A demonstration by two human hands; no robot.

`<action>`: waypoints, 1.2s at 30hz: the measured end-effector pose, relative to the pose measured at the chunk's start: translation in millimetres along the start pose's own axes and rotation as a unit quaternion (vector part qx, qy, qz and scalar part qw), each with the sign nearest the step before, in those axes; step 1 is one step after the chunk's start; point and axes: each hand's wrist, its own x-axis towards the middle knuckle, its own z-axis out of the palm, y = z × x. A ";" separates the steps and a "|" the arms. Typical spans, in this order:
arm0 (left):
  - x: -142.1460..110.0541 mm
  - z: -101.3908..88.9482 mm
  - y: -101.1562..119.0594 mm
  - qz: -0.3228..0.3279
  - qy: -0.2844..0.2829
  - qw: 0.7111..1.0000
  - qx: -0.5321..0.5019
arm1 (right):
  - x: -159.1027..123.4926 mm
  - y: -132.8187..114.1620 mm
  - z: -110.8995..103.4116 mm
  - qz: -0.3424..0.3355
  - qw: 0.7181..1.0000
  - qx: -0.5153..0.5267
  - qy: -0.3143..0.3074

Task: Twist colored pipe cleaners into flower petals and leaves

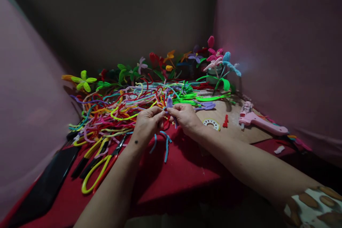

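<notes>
- At the centre of the frame, your left hand and right hand meet, both pinched shut on the purple pipe cleaner, so each can brace the other's bending.
- It looks fuzzy, folded into a small upright loop above your fingertips.
- The pile of loose stems lies just behind, within reach; the pink glue gun is parked at right, apart.

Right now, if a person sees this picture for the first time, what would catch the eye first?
Probably the big tangle of bright pipe cleaners spread over the red table, just behind the hands. The left hand and right hand meet at the centre, both pinching a small purple pipe-cleaner piece. Behind the pile, finished pipe-cleaner flowers stand against the wall, and a pink glue gun lies to the right.
</notes>
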 end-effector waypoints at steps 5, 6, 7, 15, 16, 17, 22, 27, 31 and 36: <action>-0.1 4.4 0.1 -0.016 0.023 0.997 -0.074 | 3.7 1.7 -1.5 0.002 0.999 0.036 0.009; 1.5 2.0 -1.9 -0.015 0.034 0.995 -0.090 | 5.1 1.5 -2.4 0.005 0.999 0.047 0.015; 3.6 -1.5 -4.5 -0.012 0.047 0.993 -0.106 | 6.6 1.1 -3.4 0.011 0.998 0.060 0.022; 10.4 -2.2 -12.0 -0.038 0.031 0.991 -0.127 | 13.8 -1.1 -4.5 0.059 0.974 0.212 0.052; 8.0 4.3 -9.2 -0.029 0.016 0.995 -0.098 | 13.5 0.1 -3.2 0.054 0.970 0.230 0.052; 5.5 10.7 -6.4 -0.022 0.009 0.997 -0.075 | 13.1 1.6 -1.8 0.054 0.967 0.244 0.050; -0.3 25.3 -1.1 0.004 0.004 0.999 -0.050 | 8.6 5.9 3.8 0.065 0.964 0.254 0.030; 4.0 14.7 -10.8 -0.091 -0.064 0.973 -0.203 | 6.9 3.5 5.4 0.039 0.977 0.200 0.055; 4.1 16.0 -13.4 -0.123 -0.128 0.930 -0.322 | 9.2 4.3 8.7 0.052 0.971 0.220 0.079; -4.5 30.5 -8.4 -0.109 -0.114 0.930 -0.333 | 10.8 11.4 9.5 0.057 0.973 0.208 0.086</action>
